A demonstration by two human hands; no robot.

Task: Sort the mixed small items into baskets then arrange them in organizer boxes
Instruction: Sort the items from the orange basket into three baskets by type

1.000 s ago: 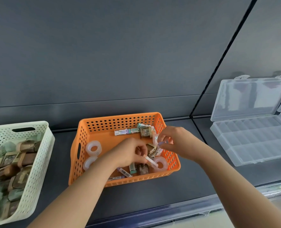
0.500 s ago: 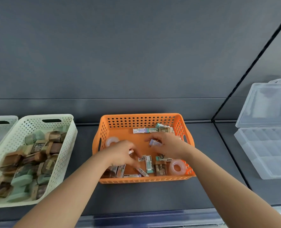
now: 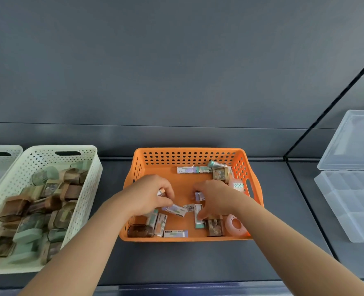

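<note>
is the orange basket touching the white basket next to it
Apart. The head view shows a strip of dark shelf between the orange basket and the white basket.

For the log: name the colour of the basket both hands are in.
Orange basket, clearest in head view.

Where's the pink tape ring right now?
Head view: the pink tape ring lies in the front right corner of the orange basket, just right of a brown patterned box.
</note>
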